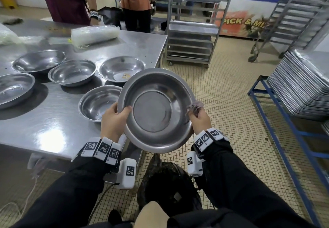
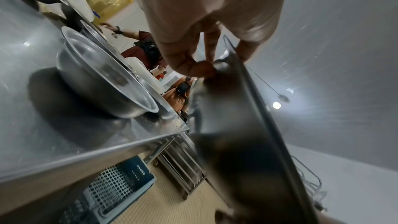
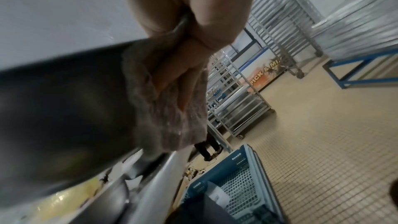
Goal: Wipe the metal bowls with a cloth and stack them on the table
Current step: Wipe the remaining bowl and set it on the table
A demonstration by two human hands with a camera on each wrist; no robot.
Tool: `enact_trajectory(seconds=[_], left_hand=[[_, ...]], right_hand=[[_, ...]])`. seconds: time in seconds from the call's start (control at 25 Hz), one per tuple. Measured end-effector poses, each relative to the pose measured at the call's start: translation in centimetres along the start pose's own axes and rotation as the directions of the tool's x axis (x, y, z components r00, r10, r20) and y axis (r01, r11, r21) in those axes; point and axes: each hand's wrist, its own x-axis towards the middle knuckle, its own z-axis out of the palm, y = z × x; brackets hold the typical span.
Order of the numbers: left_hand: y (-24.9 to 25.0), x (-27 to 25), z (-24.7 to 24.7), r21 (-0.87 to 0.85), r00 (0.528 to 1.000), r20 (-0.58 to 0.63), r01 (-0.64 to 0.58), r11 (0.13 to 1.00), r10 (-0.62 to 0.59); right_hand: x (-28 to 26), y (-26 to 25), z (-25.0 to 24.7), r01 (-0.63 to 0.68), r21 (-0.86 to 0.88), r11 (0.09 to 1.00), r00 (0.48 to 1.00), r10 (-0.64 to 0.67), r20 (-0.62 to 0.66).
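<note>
I hold a round metal bowl (image 1: 156,110) tilted toward me, off the right end of the steel table (image 1: 53,121). My left hand (image 1: 114,119) grips its left rim (image 2: 241,81), thumb inside. My right hand (image 1: 197,119) grips the right rim through a pinkish-grey cloth (image 1: 195,106), which drapes over the bowl's outer wall (image 3: 172,108) under my fingers (image 3: 178,74). Several more metal bowls sit separately on the table: one close to my left hand (image 1: 96,103), one behind it (image 1: 122,68), and others further left (image 1: 72,72), (image 1: 38,60), (image 1: 14,89).
A wrapped plastic roll (image 1: 95,34) lies at the table's far side, with two people standing beyond. A wheeled rack (image 1: 192,32) stands to the right. Stacked trays (image 1: 302,85) rest on a blue frame. A black bag (image 1: 167,179) and blue crate (image 3: 232,176) sit on the floor.
</note>
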Motion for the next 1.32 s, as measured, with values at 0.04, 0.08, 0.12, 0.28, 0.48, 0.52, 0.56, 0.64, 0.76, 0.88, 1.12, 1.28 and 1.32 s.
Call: enact_trajectory(seconds=[0.04,0.08,0.12,0.28,0.48,0.52,0.56,0.64,0.76,0.88,1.12,1.28,1.32], left_hand=[[0.0,0.0,-0.1,0.035,0.999,-0.003,-0.042,0.998,0.043],[0.1,-0.2,0.0,0.051,0.997,0.011,-0.083,0.995,0.082],[-0.1,-0.5,0.1,0.031,0.994,0.039,-0.108,0.994,0.107],[-1.2,-1.4,1.5,-0.102,0.972,0.179,-0.138,0.985,0.155],[-2.0,-1.3,2.4,-0.181,0.980,0.188,-0.030,0.983,0.065],[-1.8,-0.9,2.1,-0.225,0.986,0.168,0.026,0.974,0.012],[-1.7,-0.4,1.6,-0.243,0.988,0.148,0.079,0.967,-0.044],[-1.9,0.7,0.5,-0.201,0.988,0.104,0.135,0.970,-0.116],[-2.9,1.4,-0.9,-0.080,0.991,0.037,0.134,0.988,-0.131],[-3.2,1.4,-1.0,0.000,0.995,0.031,0.094,0.996,-0.094],[-0.9,1.0,-0.1,0.041,0.993,0.082,-0.092,0.995,0.088],[-0.3,1.5,-1.2,0.065,0.984,0.146,-0.107,0.992,0.097],[-0.3,1.6,-1.4,0.073,0.983,0.146,-0.126,0.989,0.114]], right_hand=[[-0.1,0.0,0.5,-0.016,0.055,0.998,0.999,0.017,-0.029],[-0.2,-0.2,1.0,-0.033,0.117,0.993,0.997,0.041,-0.068],[-0.3,-0.3,1.7,-0.042,0.169,0.985,0.992,0.062,-0.110],[-0.8,-1.9,3.4,-0.019,0.327,0.945,0.973,0.093,-0.210],[-1.2,-2.8,3.8,0.002,0.298,0.954,1.000,0.003,-0.017],[-1.1,-2.6,3.4,-0.026,0.241,0.970,0.998,0.012,0.057],[-1.0,-2.6,2.9,-0.058,0.161,0.985,0.992,0.038,0.120],[-1.1,-2.6,1.8,-0.111,-0.026,0.993,0.977,0.114,0.181],[-1.8,-3.0,1.3,-0.095,-0.129,0.987,0.977,0.117,0.179],[-3.0,-3.3,3.3,0.170,-0.218,0.961,0.953,-0.104,0.286],[-6.7,-1.9,8.6,0.407,-0.424,0.809,0.708,0.015,0.706],[-3.3,-0.2,6.7,0.571,-0.692,0.441,0.784,-0.044,0.619],[-2.2,-0.1,6.0,0.560,-0.760,0.329,0.812,-0.035,0.583]])
